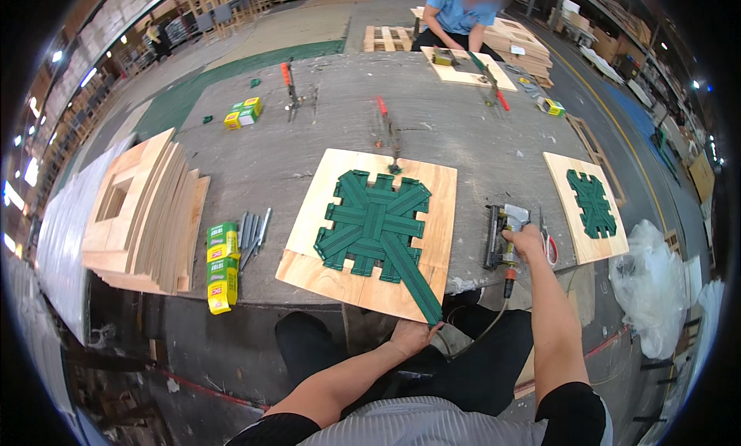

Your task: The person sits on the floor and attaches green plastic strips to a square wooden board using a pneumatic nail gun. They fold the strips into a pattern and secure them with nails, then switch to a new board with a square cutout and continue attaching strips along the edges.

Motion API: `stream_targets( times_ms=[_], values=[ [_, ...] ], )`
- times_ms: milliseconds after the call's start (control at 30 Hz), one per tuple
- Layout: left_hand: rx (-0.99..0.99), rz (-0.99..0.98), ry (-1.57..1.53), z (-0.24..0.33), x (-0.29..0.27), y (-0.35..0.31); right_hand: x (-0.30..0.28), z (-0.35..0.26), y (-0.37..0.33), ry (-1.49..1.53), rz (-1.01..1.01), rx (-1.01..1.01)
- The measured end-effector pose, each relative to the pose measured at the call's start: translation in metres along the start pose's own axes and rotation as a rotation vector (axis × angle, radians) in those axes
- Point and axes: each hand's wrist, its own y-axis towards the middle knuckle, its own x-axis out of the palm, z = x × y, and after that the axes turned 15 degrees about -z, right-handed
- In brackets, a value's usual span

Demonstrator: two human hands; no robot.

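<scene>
A square wooden panel (305,253) lies on the table before me, with green webbing straps (375,220) woven across its middle. One long strap (413,280) runs off diagonally to the panel's near right corner. There my left hand (414,337) is closed on the strap's loose end. To the right of the panel, my right hand (527,241) grips a pneumatic staple gun (505,222) by its handle. Its air hose (494,318) hangs down toward my lap. Just right of that hand lie scissors with red handles (550,249). A clamp (390,129) stands at the panel's far edge.
Left on the table are stacked wooden panels (147,214), green-yellow staple boxes (222,264) and staple strips (253,234). Another webbed panel (587,206) lies at right. Clamps (289,83) and more boxes (243,114) stand farther back. A person in blue (459,17) works across the table.
</scene>
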Motion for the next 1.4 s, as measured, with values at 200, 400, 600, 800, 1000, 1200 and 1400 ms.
stream_targets(
  times_ms=[200, 400, 600, 800, 1000, 1200, 1400],
  values=[
    [-0.027, -0.016, 0.011, -0.008, -0.001, -0.006, 0.008, -0.041, -0.028, 0.679, -0.219, -0.175],
    [-0.078, -0.056, -0.038, -0.012, -0.003, -0.006, 0.003, -0.121, -0.126, 0.569, -0.436, -0.266],
    [-0.07, -0.058, -0.092, -0.01, -0.007, -0.005, 0.057, -0.142, -0.18, 0.231, -0.737, -0.322],
    [-0.063, -0.1, -0.163, -0.013, -0.01, -0.005, 0.078, -0.143, -0.179, 0.159, -0.783, -0.334],
    [0.014, -0.002, -0.161, -0.017, -0.005, -0.005, 0.087, -0.139, -0.182, 0.122, -0.77, -0.338],
    [0.015, -0.02, -0.177, -0.018, -0.001, -0.006, 0.091, -0.139, -0.186, 0.081, -0.752, -0.32],
    [0.027, 0.0, -0.176, -0.018, -0.004, -0.004, 0.098, -0.136, -0.191, 0.069, -0.78, -0.342]
  ],
)
